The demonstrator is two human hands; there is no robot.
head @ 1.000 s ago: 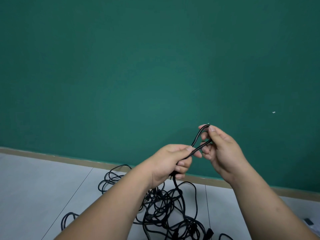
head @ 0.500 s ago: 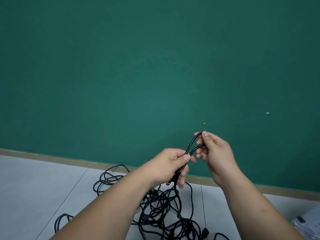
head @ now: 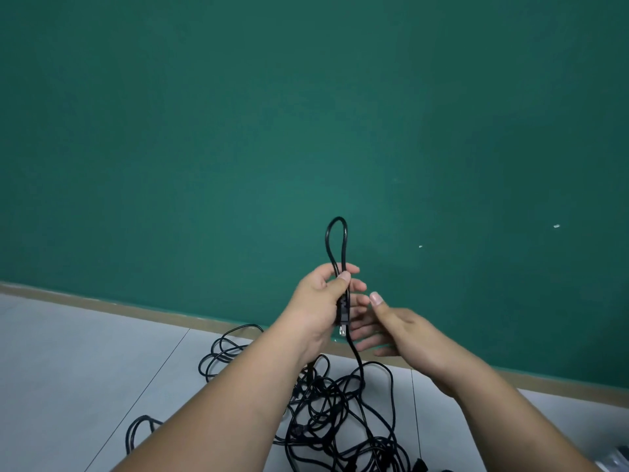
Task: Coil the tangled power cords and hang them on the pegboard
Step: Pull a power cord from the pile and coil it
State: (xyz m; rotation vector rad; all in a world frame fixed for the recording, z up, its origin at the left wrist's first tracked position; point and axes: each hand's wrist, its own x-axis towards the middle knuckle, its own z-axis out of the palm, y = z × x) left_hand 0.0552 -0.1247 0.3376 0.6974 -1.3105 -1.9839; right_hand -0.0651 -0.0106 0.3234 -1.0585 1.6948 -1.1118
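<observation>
My left hand (head: 323,301) grasps a thin black rubber power cord (head: 337,218), folded into a loop, above the tangled black cord pile (head: 340,410). My right hand (head: 405,335), also above it, is released, holding nothing.

Soft even light, dim vignetted corners, wide-angle bowing

Tangle of cords (head: 340,413) runs off bottom edge, its left part hidden behind left forearm (head: 238,403); I can't count cords. Plug (head: 343,311) half covered by thumb of left hand (head: 320,301). Right hand (head: 405,332) fingertips partly behind held cord (head: 337,218). Grey object (head: 617,459) in lower right corner cut off, unidentifiable. White specks (head: 557,226) on wall too small to tell
</observation>
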